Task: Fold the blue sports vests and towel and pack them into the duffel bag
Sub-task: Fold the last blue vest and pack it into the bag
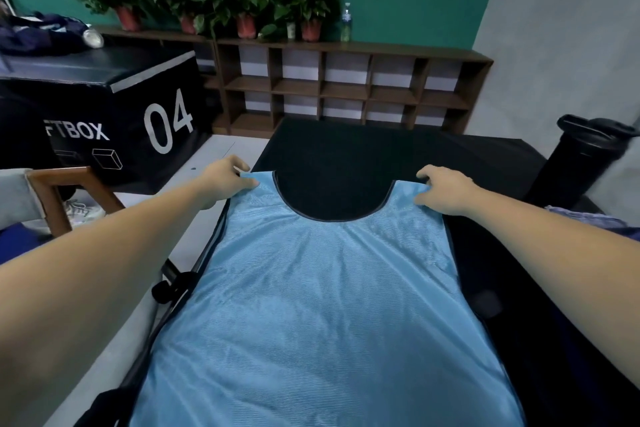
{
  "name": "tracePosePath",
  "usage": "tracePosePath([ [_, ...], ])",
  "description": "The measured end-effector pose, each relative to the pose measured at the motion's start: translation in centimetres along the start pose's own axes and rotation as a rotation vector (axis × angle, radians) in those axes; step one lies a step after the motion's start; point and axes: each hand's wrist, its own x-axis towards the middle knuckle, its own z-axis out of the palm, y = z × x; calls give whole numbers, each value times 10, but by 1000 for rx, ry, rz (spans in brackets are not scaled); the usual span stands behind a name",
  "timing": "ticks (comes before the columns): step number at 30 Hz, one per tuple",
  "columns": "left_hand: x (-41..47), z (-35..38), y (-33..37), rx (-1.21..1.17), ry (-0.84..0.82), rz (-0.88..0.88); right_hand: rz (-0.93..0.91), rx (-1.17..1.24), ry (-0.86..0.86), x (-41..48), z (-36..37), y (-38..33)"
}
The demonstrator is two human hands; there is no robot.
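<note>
A light blue mesh sports vest [322,305] with dark trim lies spread flat on a black padded surface [346,146], its round neckline pointing away from me. My left hand [227,177] pinches the left shoulder strap at its far end. My right hand [441,189] pinches the right shoulder strap. A bluish-purple cloth [585,218], perhaps the towel, peeks out at the right behind my forearm. No duffel bag can be told for certain; black straps and a buckle [173,288] hang at the surface's left edge.
A black box marked "04" [114,104] stands at the left with dark clothes on top. A wooden chair corner [59,194] is at the near left. A brown cubby shelf [346,87] with potted plants lines the far wall. A black bottle [585,156] stands at the right.
</note>
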Motion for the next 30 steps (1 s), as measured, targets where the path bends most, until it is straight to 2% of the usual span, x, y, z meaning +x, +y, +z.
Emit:
tracePosePath([
  [5,-8,-11,18,-31,-19,21,77,334,-14,-1,-9,0],
  [7,-14,-18,28,-89,-19,31,65,392,-16,-5,-17,-1],
  [15,-46,-61,73,-128,33,183,-86,443,110,-39,-64,-12],
  [24,-141,-98,118,-83,-40,299,-244,488,107,-119,-104,-22],
  [30,-214,-115,115,21,-29,343,-297,507,96,-195,-118,-17],
])
